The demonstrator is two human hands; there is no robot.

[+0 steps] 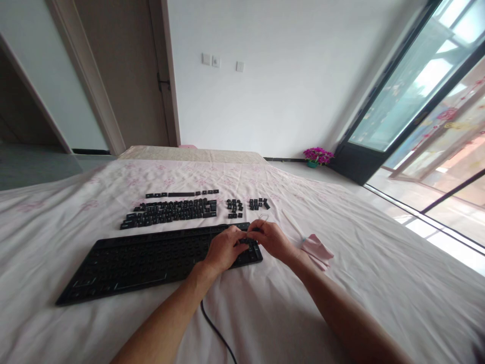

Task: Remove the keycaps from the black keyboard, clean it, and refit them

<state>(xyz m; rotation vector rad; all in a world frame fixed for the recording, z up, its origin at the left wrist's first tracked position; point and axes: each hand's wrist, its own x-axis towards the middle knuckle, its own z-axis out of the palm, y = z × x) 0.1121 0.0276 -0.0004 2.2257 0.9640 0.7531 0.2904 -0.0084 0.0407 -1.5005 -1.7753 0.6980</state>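
Observation:
A black keyboard (125, 263) lies slanted on the bed, many of its keycaps off and its sockets bare. Over its number pad end, my left hand (226, 247) is closed, thumb and fingers pinched near the remaining keys; what they hold is hidden. My right hand (271, 238) meets it there, fingers pinched together. From those fingers a thin wire loop (263, 217) sticks up, resembling a wire keycap puller. Beyond the keyboard, loose black keycaps (174, 210) lie in rows, with a long space bar (181, 194) in the far row. Smaller groups of keycaps (258, 203) lie to the right.
A pink cloth (318, 251) with a thin pale strip beside it lies right of my right hand. The keyboard's black cable (215, 331) runs toward me between my forearms. A wrinkled pale sheet (359, 242) covers the bed. Pink flowers (318, 155) stand by the wall.

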